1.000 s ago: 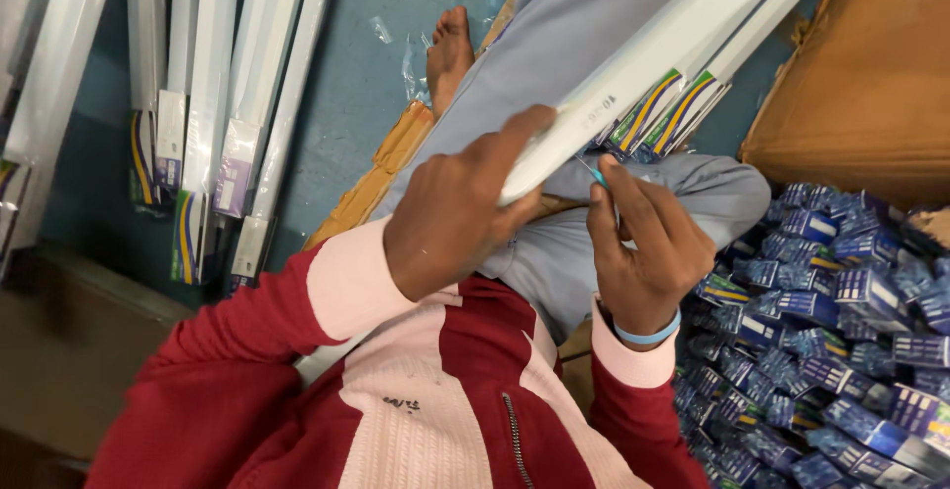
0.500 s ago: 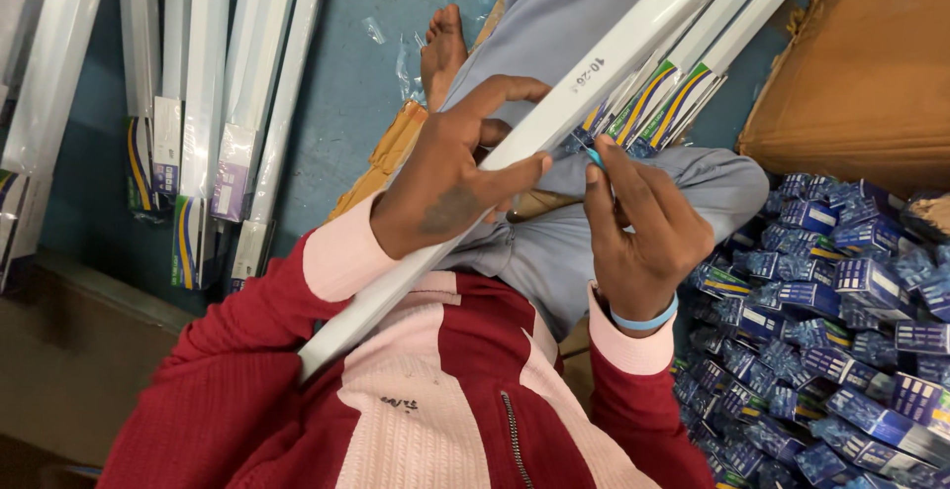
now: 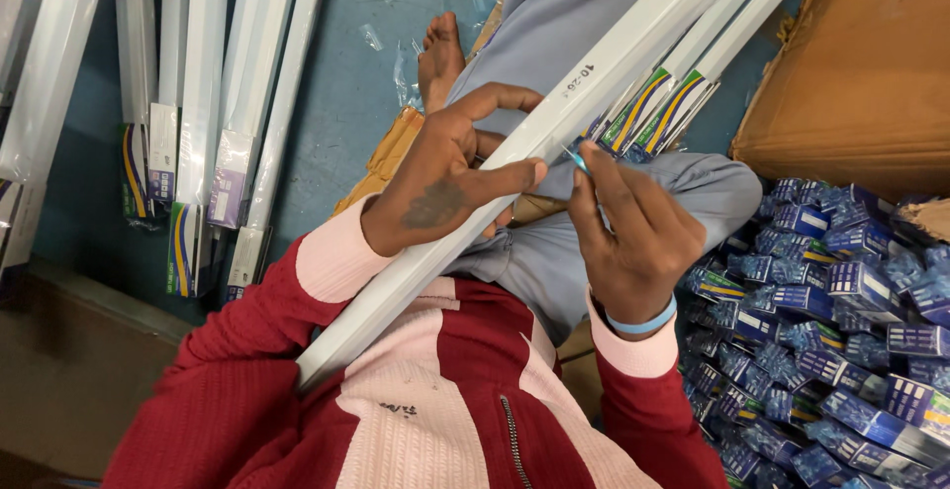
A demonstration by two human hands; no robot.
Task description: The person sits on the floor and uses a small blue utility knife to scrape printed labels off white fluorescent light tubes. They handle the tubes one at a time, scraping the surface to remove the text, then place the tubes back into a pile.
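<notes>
Tube point(image 3: 594, 93) slid down across lap since a second ago | left hand point(image 3: 445, 192) grips it | right hand point(image 3: 623, 232) fingers pinch small blue piece point(image 3: 577, 159) at it

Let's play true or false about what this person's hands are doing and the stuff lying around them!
1. The left hand grips a long white tube. True.
2. The right hand is empty. False: it pinches a small blue tool against the tube.
3. Small blue boxes are piled on the person's right. True.
4. The floor is red. False: it is blue.
</notes>
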